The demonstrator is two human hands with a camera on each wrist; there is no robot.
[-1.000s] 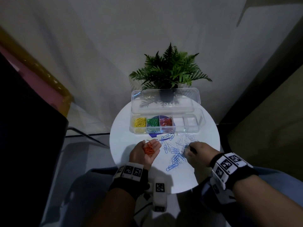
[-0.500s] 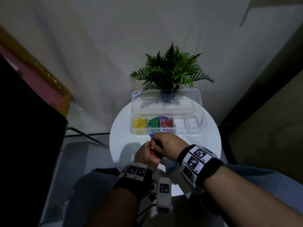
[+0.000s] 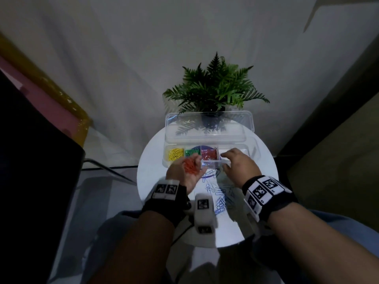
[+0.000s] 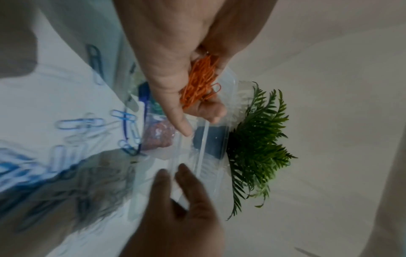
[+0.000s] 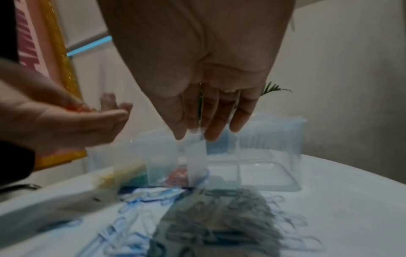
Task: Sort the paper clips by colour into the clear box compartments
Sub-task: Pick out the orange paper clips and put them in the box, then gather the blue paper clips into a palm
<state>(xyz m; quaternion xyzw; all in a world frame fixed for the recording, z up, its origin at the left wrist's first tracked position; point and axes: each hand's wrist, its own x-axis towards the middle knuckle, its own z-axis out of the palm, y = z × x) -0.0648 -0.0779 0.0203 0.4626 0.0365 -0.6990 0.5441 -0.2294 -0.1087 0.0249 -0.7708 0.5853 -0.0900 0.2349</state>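
Note:
On the round white table [image 3: 153, 160] the clear box [image 3: 253, 154] stands with its lid up. Yellow clips [image 3: 175, 155], green clips [image 3: 190, 153] and red clips [image 3: 209, 155] fill its three left compartments. My left hand [image 3: 199, 164] is cupped palm up at the box's front left, and a pile of orange clips [image 3: 190, 167] [image 4: 198, 85] lies in it. My right hand [image 3: 224, 160] [image 5: 195, 137] reaches down with straight fingers at the box's front wall, by the compartment right of the red one. The thumb is outside the wall and the fingers are over the inside. Blue clips [image 3: 220, 194] lie scattered on the table.
A potted fern [image 3: 215, 89] stands right behind the box's raised lid [image 3: 207, 130]. A wall hung with white cloth rises behind the table. To the left are a dark panel and a yellow-edged pink board [image 3: 51, 95]. My knees are under the table's near edge.
My right hand went from the blue clips to my left palm, then forward to the box's front wall. My left hand moved forward with the orange clips to the box's front.

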